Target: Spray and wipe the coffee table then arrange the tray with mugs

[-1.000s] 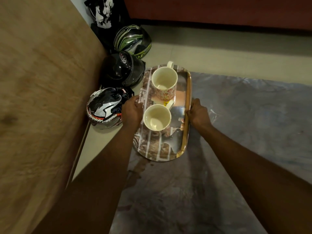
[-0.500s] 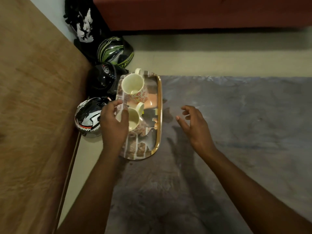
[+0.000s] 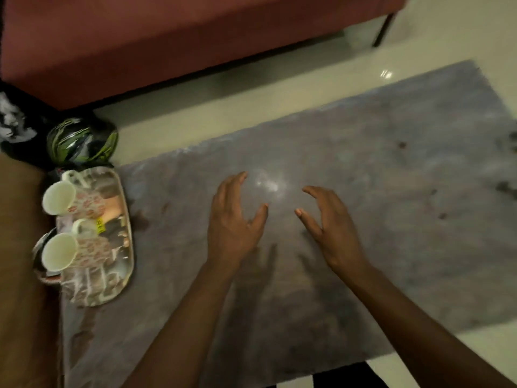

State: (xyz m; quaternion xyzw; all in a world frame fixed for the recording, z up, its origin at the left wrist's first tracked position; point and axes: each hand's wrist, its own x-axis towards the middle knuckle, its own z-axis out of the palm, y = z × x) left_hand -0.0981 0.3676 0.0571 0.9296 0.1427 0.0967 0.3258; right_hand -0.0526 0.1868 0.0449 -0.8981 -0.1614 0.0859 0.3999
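- The tray (image 3: 123,219) sits at the left end of your coffee table (image 3: 391,219), its long side running along the table's left edge, with its near end reaching toward the table's near-left corner.
- Two mugs stand on the tray's left half, one behind the other: the far mug (image 3: 60,197) and the near mug (image 3: 58,254), both cream inside with a red flower print outside; their handles point toward the far end of the tray.
- Just beyond the tray, on the floor, you have a green-and-black helmet (image 3: 81,140).
- Your left hand (image 3: 235,222) hovers over the middle of the table, fingers relaxed and spread, holding nothing, well apart from the tray.
- Your right hand (image 3: 333,228) hovers near it, palm turned inward, fingers loosely bent, holding nothing.
- A red sofa (image 3: 195,37) runs along the far side.
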